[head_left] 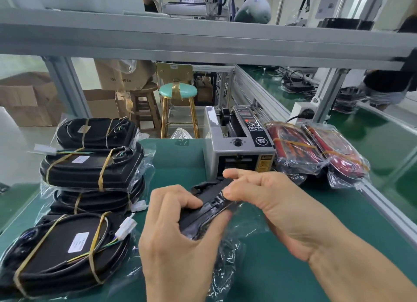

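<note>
A black plastic part (204,213) in a clear bag is held above the green mat (316,213) at the middle of the view. My left hand (178,236) grips its lower left end, fingers curled over the top edge. My right hand (270,202) pinches the upper right end between thumb and fingers, just in front of the tape dispenser's slot. Loose clear bag film (225,261) hangs crumpled below the part.
A grey tape dispenser machine (239,144) stands behind the hands. Stacks of bagged black parts (90,166) with yellow bands fill the left side. Bagged red parts (316,148) lie at the right by the aluminium rail (383,202). Stools and cardboard boxes stand beyond the bench.
</note>
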A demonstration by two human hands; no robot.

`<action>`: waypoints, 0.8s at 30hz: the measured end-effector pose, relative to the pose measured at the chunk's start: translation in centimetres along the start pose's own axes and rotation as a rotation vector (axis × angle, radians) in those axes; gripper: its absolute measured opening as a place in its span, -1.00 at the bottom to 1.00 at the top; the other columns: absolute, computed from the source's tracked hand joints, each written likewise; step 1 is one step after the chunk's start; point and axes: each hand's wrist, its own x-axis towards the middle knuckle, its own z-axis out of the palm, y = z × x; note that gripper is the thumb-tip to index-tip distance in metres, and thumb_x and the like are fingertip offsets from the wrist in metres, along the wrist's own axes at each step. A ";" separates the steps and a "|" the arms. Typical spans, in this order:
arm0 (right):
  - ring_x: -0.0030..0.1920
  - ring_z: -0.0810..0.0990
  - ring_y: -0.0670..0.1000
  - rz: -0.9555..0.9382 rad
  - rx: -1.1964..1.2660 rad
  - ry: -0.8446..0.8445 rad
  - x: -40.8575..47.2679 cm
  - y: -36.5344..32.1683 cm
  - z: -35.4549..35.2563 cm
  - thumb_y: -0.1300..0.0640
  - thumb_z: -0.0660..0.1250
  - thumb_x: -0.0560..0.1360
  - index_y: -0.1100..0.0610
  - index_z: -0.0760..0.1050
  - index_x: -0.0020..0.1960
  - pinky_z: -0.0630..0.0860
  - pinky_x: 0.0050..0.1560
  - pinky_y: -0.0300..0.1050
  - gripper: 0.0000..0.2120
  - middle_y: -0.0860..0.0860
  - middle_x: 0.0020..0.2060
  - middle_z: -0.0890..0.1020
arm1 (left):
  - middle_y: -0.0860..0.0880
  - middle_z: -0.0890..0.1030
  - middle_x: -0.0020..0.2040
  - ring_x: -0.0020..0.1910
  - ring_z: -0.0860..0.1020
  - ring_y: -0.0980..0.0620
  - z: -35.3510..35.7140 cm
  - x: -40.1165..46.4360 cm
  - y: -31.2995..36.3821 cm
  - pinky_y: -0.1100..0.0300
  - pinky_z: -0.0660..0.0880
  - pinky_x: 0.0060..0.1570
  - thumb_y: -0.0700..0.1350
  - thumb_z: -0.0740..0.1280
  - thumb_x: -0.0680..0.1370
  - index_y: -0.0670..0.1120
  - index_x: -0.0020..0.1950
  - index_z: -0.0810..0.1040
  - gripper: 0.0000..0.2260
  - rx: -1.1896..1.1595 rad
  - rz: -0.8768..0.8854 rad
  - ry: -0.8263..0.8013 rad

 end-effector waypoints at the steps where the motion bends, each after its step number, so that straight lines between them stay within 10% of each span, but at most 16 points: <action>1: 0.20 0.52 -0.14 0.004 0.004 0.010 0.0 0.1 0.1 0.16 0.44 0.24 0.22 0.67 -0.31 0.38 0.32 0.20 -0.88 -0.11 0.06 0.61 | 0.07 0.49 -0.16 -0.19 0.49 0.18 0.0 0.0 0.1 0.42 0.40 -0.25 -0.09 0.54 0.18 -0.11 -0.25 0.51 -0.72 0.009 0.003 0.002; 7: 0.16 0.52 -0.21 -0.013 -0.030 0.040 0.3 0.3 0.5 0.17 0.44 0.25 0.22 0.66 -0.34 0.39 0.27 -0.01 -0.89 -0.17 -0.09 0.66 | 0.03 0.49 -0.17 -0.22 0.49 0.16 0.3 -0.1 0.1 0.48 0.39 -0.21 -0.15 0.63 0.21 -0.13 -0.18 0.57 -0.68 0.036 0.017 0.005; 18: -0.02 0.48 -0.46 -0.102 -0.120 0.103 0.4 1.0 0.4 0.25 0.45 0.29 0.11 0.60 -0.51 0.37 -0.32 -0.56 -0.79 -0.18 -0.08 0.62 | 0.05 0.44 -0.10 -0.22 0.57 -0.11 0.6 -0.1 0.5 0.02 0.54 -0.31 -0.01 0.52 0.28 0.09 -0.08 0.54 -0.73 -0.007 0.042 0.034; 24: -0.02 0.47 -0.46 -0.173 -0.196 0.136 0.4 1.3 0.3 0.18 0.45 0.22 0.11 0.63 -0.46 0.37 -0.15 -0.36 -0.91 -0.18 -0.07 0.60 | 0.05 0.40 -0.09 -0.34 0.54 -0.07 0.7 -0.2 0.5 0.10 0.52 -0.37 -0.07 0.55 0.27 0.08 -0.14 0.65 -0.79 -0.004 0.043 0.018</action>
